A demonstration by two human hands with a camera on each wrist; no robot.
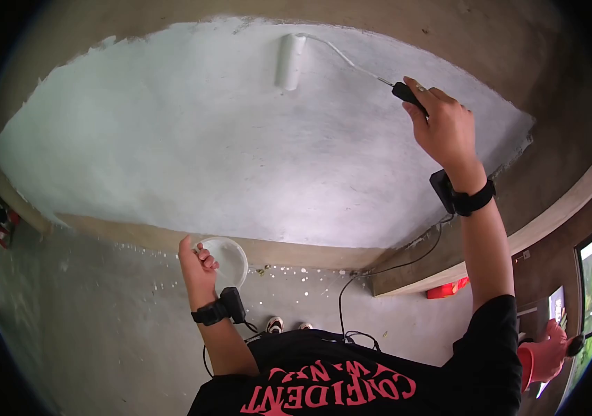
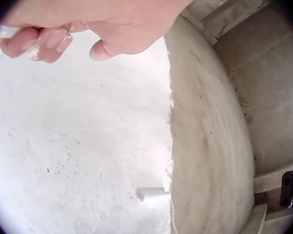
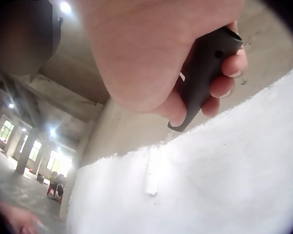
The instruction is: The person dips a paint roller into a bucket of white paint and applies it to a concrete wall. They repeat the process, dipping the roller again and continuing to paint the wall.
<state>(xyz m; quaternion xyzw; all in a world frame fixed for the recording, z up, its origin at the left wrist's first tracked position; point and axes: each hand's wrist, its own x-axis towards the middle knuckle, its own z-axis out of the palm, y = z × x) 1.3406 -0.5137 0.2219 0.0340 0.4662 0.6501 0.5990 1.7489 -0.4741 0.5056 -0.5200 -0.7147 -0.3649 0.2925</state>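
Observation:
My right hand [image 1: 446, 128] grips the black handle [image 3: 205, 78] of a paint roller, its fingers and thumb curled round it. The thin bent frame leads left to the white roller sleeve [image 1: 292, 62], which lies against the wall near the upper edge of the white paint [image 1: 206, 139]. Low on the left, my left hand [image 1: 200, 265] holds a round white bucket [image 1: 242, 258] at its rim, fingers curled. In the left wrist view, white paint marks those fingers [image 2: 58, 41], and a bit of white rim shows beside them. The roller sleeve [image 3: 153, 173] stands upright in the right wrist view.
Bare brown wall [image 1: 421, 21] borders the paint above, with a ledge [image 1: 434, 274] at the right. A cable [image 1: 341, 298] hangs from my right wrist camera. White drops dot the grey floor [image 1: 101, 312]. Another person's pink sleeve [image 1: 535, 360] shows at lower right, near a red object [image 1: 447, 288].

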